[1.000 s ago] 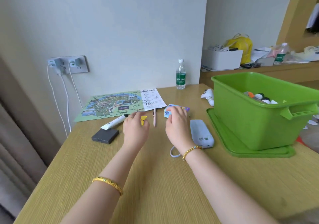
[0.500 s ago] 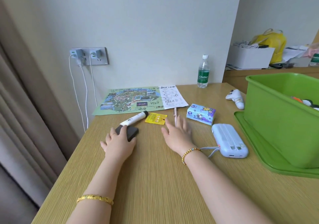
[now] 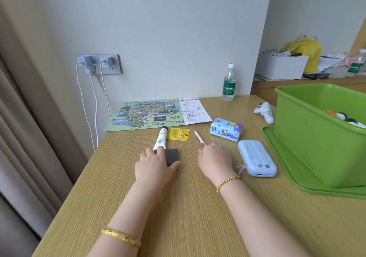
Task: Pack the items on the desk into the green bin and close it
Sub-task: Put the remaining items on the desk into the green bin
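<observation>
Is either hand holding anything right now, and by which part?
The left hand grips the dark flat block across its near end. The right hand pinches the pink pen at its near end.

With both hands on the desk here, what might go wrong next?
The left hand grips the flat dark grey square case, which touches the white tube; lifting may roll the tube. The right hand has only fingertips on the thin pink pen, so that grip may slip.
</observation>
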`<state>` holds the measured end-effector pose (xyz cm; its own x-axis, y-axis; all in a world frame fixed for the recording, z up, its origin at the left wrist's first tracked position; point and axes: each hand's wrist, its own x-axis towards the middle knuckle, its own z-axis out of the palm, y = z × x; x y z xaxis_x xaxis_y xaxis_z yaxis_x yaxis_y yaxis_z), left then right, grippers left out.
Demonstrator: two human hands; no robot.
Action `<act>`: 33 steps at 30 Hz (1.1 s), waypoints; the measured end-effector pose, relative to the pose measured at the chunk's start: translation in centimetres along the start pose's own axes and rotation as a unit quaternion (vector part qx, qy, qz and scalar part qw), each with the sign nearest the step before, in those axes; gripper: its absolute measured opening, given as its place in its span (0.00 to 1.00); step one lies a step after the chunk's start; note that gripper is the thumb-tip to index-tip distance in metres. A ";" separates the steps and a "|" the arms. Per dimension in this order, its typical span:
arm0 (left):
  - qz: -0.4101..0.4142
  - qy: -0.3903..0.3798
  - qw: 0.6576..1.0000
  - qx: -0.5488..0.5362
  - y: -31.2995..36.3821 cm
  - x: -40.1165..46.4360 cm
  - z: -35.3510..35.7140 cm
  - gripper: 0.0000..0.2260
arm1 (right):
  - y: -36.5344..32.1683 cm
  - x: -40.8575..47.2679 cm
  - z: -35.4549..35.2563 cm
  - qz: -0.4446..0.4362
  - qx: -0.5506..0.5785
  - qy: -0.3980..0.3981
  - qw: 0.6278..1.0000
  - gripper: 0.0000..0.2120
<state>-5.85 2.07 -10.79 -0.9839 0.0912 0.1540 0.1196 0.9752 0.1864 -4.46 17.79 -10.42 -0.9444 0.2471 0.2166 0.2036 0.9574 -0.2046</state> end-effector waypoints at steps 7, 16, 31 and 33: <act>0.071 -0.015 0.996 -0.046 0.0 0.4 0.3 0.29 | 0.2 -1.3 -1.0 -0.001 0.013 0.029 0.999 0.14; 0.078 -0.046 0.990 -0.108 -0.5 1.2 1.2 0.35 | 0.3 -1.1 0.2 -0.008 -0.002 0.017 1.000 0.17; -0.098 -0.130 0.721 -0.674 3.0 -0.2 -1.2 0.11 | 1.7 -2.4 -1.6 0.058 0.332 0.111 0.935 0.08; -0.153 -0.182 0.612 -0.754 4.5 -0.8 -1.8 0.16 | 1.9 -2.6 -2.2 0.075 0.409 0.104 0.903 0.07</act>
<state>-4.26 6.04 -8.28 -0.9229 0.2565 -0.2871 -0.3602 -0.3124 0.8790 -1.02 19.33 -9.31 -0.8361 0.4690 0.2846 -0.0137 0.5007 -0.8655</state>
